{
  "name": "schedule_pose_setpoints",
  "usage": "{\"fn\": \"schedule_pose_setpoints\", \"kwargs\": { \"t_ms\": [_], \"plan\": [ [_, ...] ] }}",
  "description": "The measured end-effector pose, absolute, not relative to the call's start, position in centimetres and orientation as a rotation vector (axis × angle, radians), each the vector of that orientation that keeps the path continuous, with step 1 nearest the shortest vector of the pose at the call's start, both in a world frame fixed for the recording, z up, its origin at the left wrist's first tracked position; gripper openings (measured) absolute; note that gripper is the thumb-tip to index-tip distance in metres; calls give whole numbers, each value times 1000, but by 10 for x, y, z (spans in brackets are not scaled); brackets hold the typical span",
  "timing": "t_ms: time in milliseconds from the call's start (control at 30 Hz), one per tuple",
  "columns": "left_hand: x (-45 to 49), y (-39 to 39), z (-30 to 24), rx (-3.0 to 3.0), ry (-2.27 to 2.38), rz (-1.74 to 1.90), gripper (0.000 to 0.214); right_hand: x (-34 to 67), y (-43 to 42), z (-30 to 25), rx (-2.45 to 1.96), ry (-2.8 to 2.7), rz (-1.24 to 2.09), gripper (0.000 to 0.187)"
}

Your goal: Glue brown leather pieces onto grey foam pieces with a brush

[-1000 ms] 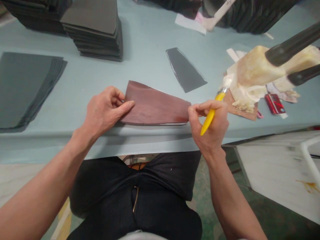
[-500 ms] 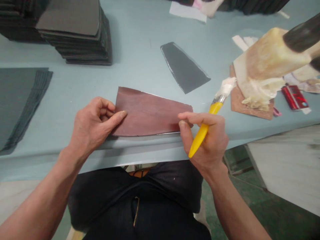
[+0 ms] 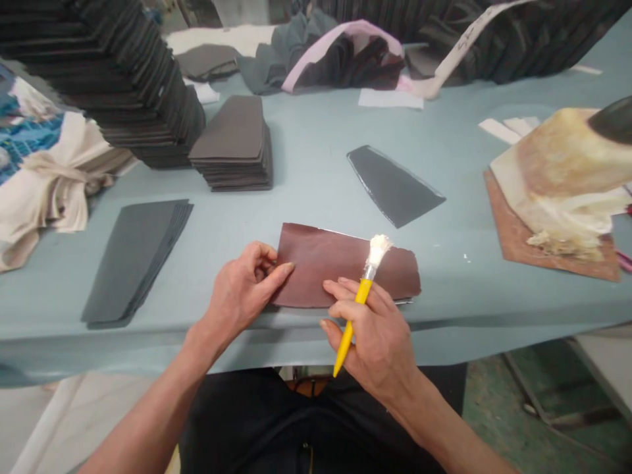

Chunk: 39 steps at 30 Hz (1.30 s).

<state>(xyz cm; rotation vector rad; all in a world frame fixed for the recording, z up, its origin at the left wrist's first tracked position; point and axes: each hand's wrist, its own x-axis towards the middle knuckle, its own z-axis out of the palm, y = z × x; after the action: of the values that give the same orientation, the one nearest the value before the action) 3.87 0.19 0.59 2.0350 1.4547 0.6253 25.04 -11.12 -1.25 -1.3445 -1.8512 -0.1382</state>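
Observation:
A brown leather-like piece [image 3: 311, 263] lies near the table's front edge, with a thin glossy line along its far edge. Its left end is pinched by my left hand [image 3: 239, 283], thumb on top and fingers curled at the edge. My right hand [image 3: 380, 336] grips a yellow-handled brush [image 3: 363, 293], its bristles coated in white and pointing away from me. The fingertips of that hand also rest on the middle of the brown piece. Beyond it lies a dark grey panel [image 3: 395, 187] with wet, shiny edges.
To the left are fanned dark panels [image 3: 135, 257], a short stack [image 3: 237, 148] and a tall stack [image 3: 138, 85]. A glue-stained container [image 3: 557, 158] stands on a brown board [image 3: 513, 237] at right. Pink and white strips [image 3: 340, 33] lie at the back with more dark pieces.
My right hand has moved from the brown piece's right end to its middle, keeping the brush. My left hand keeps its pinch. The view has tilted up, showing more of the table's back.

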Motion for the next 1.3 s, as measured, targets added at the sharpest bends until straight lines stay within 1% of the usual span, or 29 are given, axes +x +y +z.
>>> {"fn": "schedule_pose_setpoints", "kwargs": {
  "t_ms": [100, 133, 167, 267, 333, 433, 600, 800, 900, 1000, 1100, 1200, 1300],
  "plan": [
    [38, -11, 20, 2401, 1357, 772, 14, 248, -112, -15, -1352, -1850, -146, 10],
    [39, -16, 25, 2498, 1243, 804, 10, 247, -113, -16, -1354, -1849, -148, 10],
    [41, -21, 30, 2565, 1099, 798, 11, 247, -113, -17, -1358, -1846, -149, 9],
    [48, -27, 38, 2676, 736, 572, 31, 245, -114, -20, -1366, -1829, -182, 7],
    [52, -23, 37, 2731, 634, 392, 44, 244, -114, -21, -1363, -1822, -207, 7],
    [57, -6, 31, 2768, 568, 199, 55, 242, -115, -21, -1366, -1822, -195, 7],
    [71, 23, 22, 2826, 627, 17, 67, 243, -115, -20, -1374, -1853, -200, 6],
    [87, 41, 8, 2912, 884, 2, 78, 245, -115, -19, -1371, -1889, -213, 6],
    [93, 45, 7, 2913, 1006, 30, 75, 244, -115, -20, -1371, -1887, -233, 7],
    [91, 44, 16, 2905, 1026, 215, 64, 244, -116, -22, -1370, -1875, -231, 8],
    [82, 38, 29, 2832, 667, 389, 49, 244, -115, -25, -1351, -1869, -225, 10],
    [76, 34, 37, 2670, 311, 280, 44, 246, -114, -26, -1322, -1860, -249, 9],
    [79, 37, 37, 2672, 224, 165, 48, 248, -113, -26, -1308, -1861, -271, 6]
  ]
}}
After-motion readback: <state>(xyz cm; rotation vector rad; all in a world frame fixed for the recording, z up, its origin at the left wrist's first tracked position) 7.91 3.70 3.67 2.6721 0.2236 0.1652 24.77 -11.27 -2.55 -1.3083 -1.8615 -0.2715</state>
